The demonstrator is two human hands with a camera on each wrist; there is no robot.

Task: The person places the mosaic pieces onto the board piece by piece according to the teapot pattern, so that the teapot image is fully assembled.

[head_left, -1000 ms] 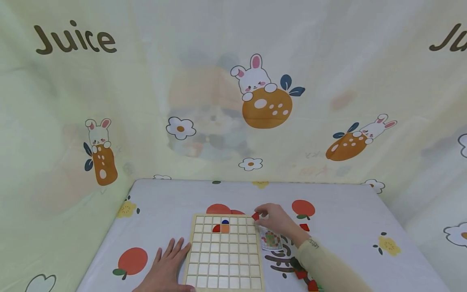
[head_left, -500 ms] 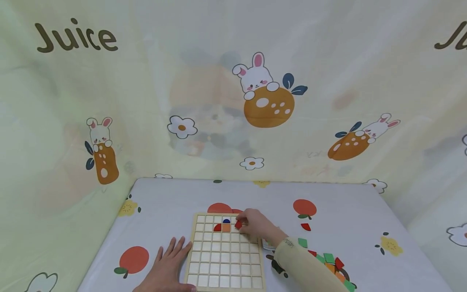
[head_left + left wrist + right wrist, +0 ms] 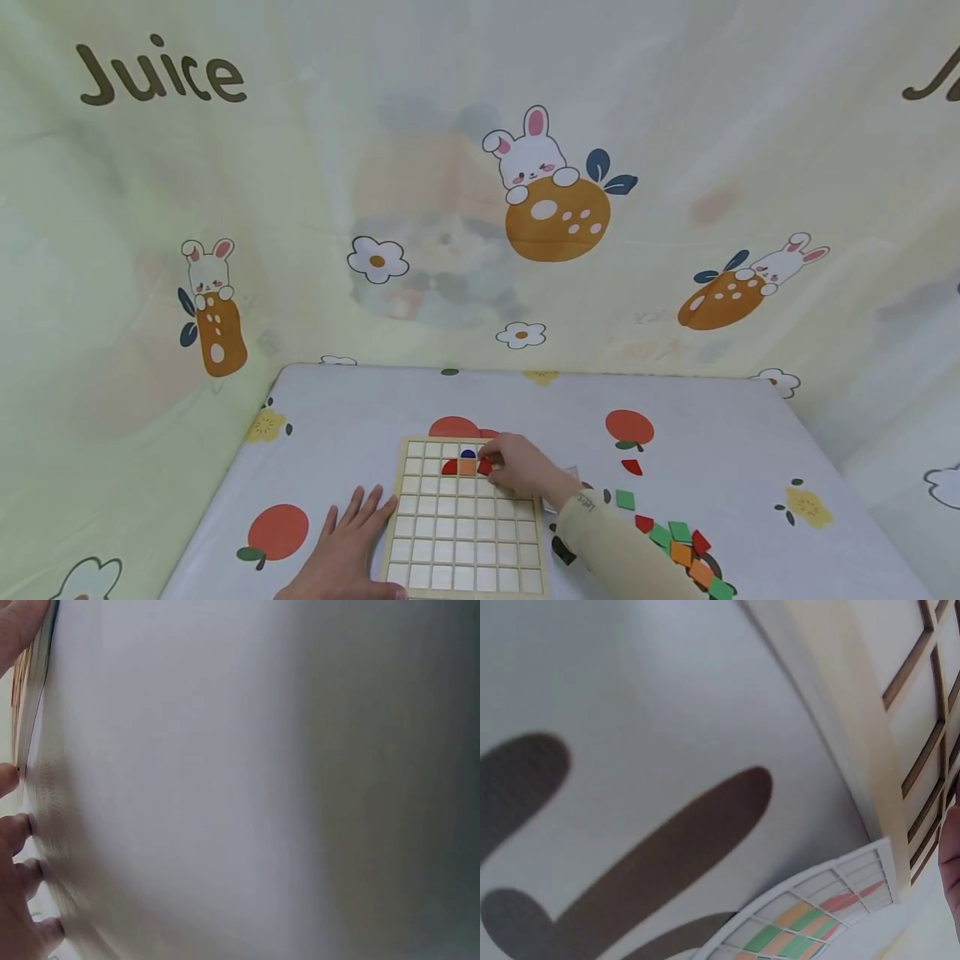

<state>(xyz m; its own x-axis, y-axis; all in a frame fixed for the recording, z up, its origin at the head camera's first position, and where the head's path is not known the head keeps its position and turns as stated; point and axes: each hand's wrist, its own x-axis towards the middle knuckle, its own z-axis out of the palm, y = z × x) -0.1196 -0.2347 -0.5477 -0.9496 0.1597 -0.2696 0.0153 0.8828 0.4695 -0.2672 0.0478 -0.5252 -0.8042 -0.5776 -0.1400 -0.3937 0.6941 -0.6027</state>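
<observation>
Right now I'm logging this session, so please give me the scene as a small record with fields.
Left hand: fingers spread, at the left edge of the grid board
Right hand: pinches a red tile just right of the orange tile; cannot tell whether seated
Also on board: blue piece beyond the orange tile, rounded red piece left of it
Right of board: patterned card, partly hidden; loose pieces in green, orange, red

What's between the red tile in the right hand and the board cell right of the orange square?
Nothing visible: right hand pinches the red tile at that cell of the grid board, beside the orange square. Fingers partly hide it; seating unclear.
</observation>
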